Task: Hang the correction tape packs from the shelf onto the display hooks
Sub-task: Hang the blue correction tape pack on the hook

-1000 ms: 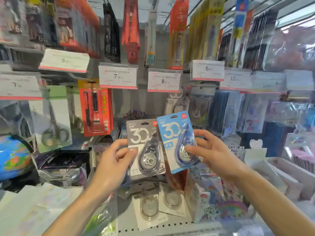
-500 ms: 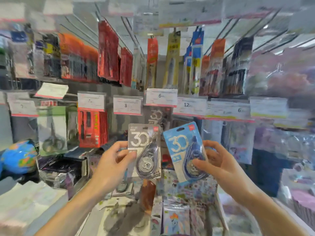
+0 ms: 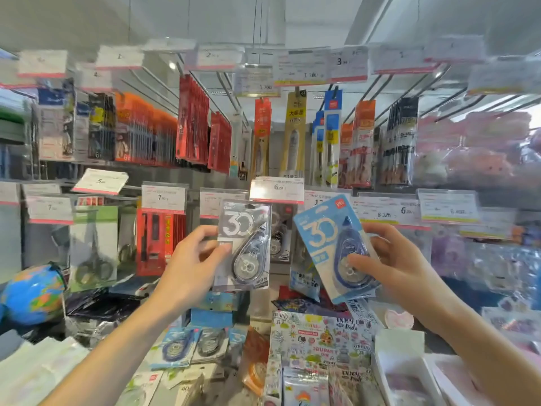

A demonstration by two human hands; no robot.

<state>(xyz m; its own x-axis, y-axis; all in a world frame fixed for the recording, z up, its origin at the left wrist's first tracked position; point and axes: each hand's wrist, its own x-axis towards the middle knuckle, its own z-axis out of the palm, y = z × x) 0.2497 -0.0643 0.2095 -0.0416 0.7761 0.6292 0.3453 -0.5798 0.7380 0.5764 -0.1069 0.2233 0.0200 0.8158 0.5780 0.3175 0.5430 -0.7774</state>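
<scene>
My left hand (image 3: 190,259) pinches a grey correction tape pack (image 3: 244,244) by its left edge, held upright in front of the hook row. My right hand (image 3: 392,265) grips a blue correction tape pack (image 3: 328,244), tilted with its top leaning left. Behind the grey pack, more grey packs (image 3: 278,241) hang on a display hook under the 6.00 price tag (image 3: 276,189). Several loose correction tape packs (image 3: 193,345) lie flat on the shelf below.
Scissors packs (image 3: 93,247) and red packs (image 3: 159,238) hang to the left. A globe (image 3: 32,294) sits at the far left. Sticker packs (image 3: 319,341) and white boxes (image 3: 407,373) fill the shelf at the right. Rows of pens hang above.
The camera has tilted up, showing higher hook rows. Both hands have lifted their packs toward the hooks, and the blue pack has moved apart from the grey one.
</scene>
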